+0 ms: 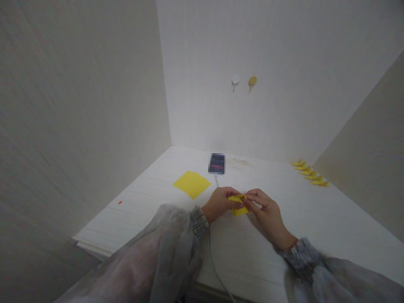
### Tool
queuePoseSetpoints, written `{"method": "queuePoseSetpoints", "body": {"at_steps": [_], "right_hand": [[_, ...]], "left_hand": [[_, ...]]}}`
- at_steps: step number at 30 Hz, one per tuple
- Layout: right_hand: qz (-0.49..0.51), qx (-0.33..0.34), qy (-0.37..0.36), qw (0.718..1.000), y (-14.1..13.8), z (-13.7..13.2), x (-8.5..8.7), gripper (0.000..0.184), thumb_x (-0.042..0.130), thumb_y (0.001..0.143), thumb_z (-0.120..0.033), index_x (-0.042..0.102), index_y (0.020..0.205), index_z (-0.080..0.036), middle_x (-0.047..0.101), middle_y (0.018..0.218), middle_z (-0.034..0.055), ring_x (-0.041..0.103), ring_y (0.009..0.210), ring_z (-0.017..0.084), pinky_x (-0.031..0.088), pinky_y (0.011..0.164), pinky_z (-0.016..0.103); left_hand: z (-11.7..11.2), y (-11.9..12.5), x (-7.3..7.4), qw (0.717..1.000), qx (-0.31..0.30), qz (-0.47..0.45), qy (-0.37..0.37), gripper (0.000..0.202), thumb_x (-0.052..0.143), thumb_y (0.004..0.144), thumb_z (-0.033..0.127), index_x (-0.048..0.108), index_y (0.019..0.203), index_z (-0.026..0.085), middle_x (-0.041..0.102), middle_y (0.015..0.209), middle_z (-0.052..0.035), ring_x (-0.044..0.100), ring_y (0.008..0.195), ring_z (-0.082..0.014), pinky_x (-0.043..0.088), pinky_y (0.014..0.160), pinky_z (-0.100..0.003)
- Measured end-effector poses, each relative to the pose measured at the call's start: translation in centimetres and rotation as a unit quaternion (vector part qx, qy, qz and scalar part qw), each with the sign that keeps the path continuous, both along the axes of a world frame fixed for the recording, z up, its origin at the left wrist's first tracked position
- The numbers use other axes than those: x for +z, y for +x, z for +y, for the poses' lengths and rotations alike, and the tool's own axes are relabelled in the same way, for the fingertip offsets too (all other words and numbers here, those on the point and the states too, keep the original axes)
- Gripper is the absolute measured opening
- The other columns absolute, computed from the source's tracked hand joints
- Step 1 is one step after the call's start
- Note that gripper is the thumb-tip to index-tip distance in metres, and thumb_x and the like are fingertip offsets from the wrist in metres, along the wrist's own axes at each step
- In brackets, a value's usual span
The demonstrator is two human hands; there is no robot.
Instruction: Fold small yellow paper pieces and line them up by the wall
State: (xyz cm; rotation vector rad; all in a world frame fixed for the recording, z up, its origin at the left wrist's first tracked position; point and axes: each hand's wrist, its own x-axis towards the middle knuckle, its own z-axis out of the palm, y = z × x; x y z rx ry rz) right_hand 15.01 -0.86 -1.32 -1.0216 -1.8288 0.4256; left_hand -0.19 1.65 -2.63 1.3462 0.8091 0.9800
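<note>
While left hand and right hand pinch the paper between the front and back edges of the table — fingers closed on it — press folds gently.

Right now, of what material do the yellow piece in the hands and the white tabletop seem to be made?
The yellow piece: probably matte paper, since it looks thin and holds folded edges. The white tabletop: perhaps painted or laminated wood, fairly matte, with faint grain-like streaks; the picture cannot settle which.

Free tabletop rightward from hands to yellow folded papers, cable in the way leftward
</note>
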Motion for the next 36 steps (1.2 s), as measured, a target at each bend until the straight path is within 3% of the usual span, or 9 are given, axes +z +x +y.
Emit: {"method": "queuePoseSetpoints", "body": {"at_steps": [7,16,29,36], "right_hand": [[-0.013,-0.021,0.032,0.999,-0.2,-0.1,0.0,0.013,0.053,0.075,-0.029,0.063,0.073,-0.021,0.056,0.069,0.0031,0.054,0.066,0.016,0.044,0.058,0.027],[-0.038,0.0,0.059,0.998,-0.3,-0.7,0.7,0.015,0.051,0.077,-0.026,0.064,0.084,-0.023,0.057,0.074,0.0044,0.054,0.071,0.017,0.045,0.063,0.03],[-0.018,0.003,0.072,0.997,-0.1,-0.7,0.6,0.012,0.054,0.075,-0.027,0.065,0.078,-0.024,0.059,0.073,0.0038,0.055,0.07,0.017,0.045,0.063,0.031],[-0.019,0.027,0.05,0.998,-0.2,-0.7,0.7,0.015,0.055,0.075,-0.026,0.065,0.085,-0.025,0.058,0.075,0.0034,0.055,0.071,0.016,0.045,0.061,0.03]], "left_hand": [[0.2,-0.1,-0.2,0.999,0.013,0.022,0.028,0.035,0.071,0.049,0.026,0.06,0.079,0.011,0.06,0.075,-0.004,0.054,0.065,-0.0108,0.043,0.063,-0.025],[0.3,0.0,-0.3,0.999,0.01,0.029,0.035,0.035,0.071,0.049,0.024,0.06,0.08,0.011,0.063,0.08,-0.0053,0.056,0.069,-0.012,0.045,0.066,-0.026],[0.5,-0.3,-0.6,0.983,0.021,0.142,0.11,0.035,0.068,0.052,0.027,0.062,0.084,0.013,0.064,0.08,-0.0049,0.056,0.07,-0.0142,0.044,0.062,-0.024],[0.0,-0.5,0.6,0.968,0.025,0.202,0.15,0.028,0.063,0.057,0.029,0.064,0.082,0.015,0.064,0.077,-0.0034,0.056,0.07,-0.0145,0.043,0.063,-0.024]]}}
